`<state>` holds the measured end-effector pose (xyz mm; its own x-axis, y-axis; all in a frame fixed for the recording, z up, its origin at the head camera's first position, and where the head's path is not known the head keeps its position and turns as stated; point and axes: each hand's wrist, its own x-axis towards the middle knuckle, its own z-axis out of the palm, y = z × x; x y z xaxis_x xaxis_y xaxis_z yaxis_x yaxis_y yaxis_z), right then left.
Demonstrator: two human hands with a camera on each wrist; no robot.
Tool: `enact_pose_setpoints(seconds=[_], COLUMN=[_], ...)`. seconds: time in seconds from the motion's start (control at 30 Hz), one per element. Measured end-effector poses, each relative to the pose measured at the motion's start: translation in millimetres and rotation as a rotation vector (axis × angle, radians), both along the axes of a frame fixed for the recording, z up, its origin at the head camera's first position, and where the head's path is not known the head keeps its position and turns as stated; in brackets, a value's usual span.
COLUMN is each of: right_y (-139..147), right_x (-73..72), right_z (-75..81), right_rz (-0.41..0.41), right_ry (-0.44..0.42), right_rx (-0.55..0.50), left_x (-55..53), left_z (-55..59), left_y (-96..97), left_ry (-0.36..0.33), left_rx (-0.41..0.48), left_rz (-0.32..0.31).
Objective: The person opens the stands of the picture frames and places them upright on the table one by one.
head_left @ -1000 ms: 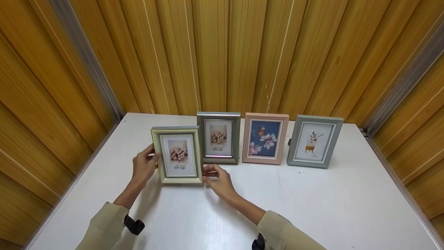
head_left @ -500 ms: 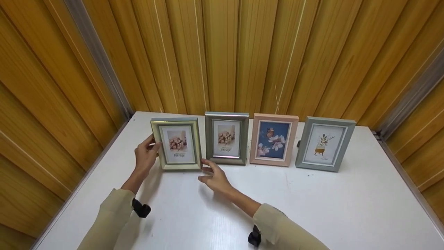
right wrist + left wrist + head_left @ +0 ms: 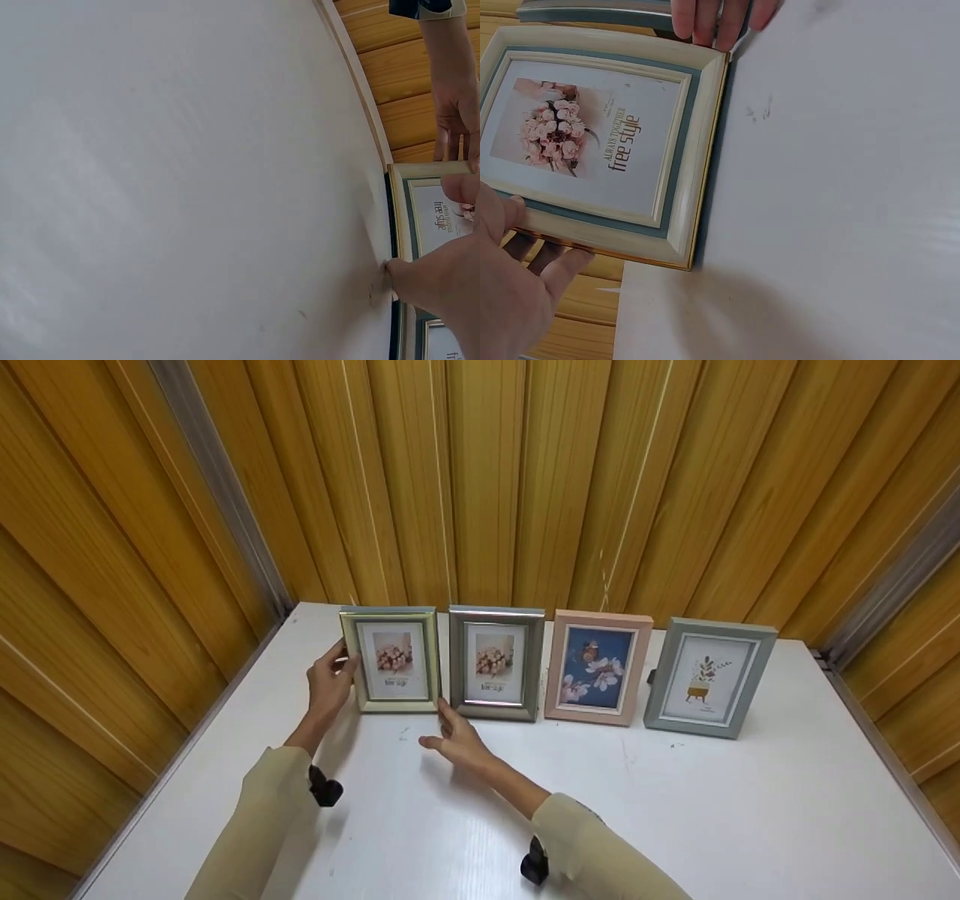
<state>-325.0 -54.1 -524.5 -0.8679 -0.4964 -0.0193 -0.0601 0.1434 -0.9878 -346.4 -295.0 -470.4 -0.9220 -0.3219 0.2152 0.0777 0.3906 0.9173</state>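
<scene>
A cream picture frame [image 3: 396,706] with a rose bouquet print stands upright at the left end of a row. My left hand [image 3: 330,682] grips its left side, the thumb at the front edge and the fingers behind, as the left wrist view shows of the frame [image 3: 682,165] and hand [image 3: 517,292]. At the lower right corner, the fingertips of my right hand [image 3: 465,744] touch the frame's edge; its thumb points away from the frame. Just to the right stands a grey-brown picture frame [image 3: 532,667] with the same print, a narrow gap between the two.
Farther right stand a pink picture frame [image 3: 640,667] with a blossom picture and a grey-green one [image 3: 754,679] with a potted plant picture, turned slightly. All are on a white table [image 3: 675,810] before a yellow wood-panelled wall [image 3: 480,487]. Metal posts mark the corners.
The cream frame has moved back and right into line with the grey-brown frame, now standing upright. Both hands have moved along with it, and the right thumb has come away from its edge.
</scene>
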Motion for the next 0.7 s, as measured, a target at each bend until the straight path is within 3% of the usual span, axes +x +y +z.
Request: enact_pose_setpoints(seconds=[0.23,0.4,0.53,0.7], right_y=[8.8,13.5,19.2,31.8], right_x=[0.4,1.5,2.1,1.5], right_z=[4.7,9.8,13.8,21.2], right_rz=[0.023,0.08,0.095,0.127], right_ry=[-0.031,-0.061,-0.035,0.044], right_rx=[0.008,-0.014,0.009,0.073], left_x=[-3.0,0.8,0.7,1.6], left_z=[-0.2,-2.0,-2.4,1.9], left_y=[0.5,-6.2,-9.2,-8.2], left_ry=[-0.029,-0.053,-0.064,-0.027], left_rx=[-0.033,-0.064,-0.109,-0.163], left_rz=[-0.027,0.009,0.034,0.083])
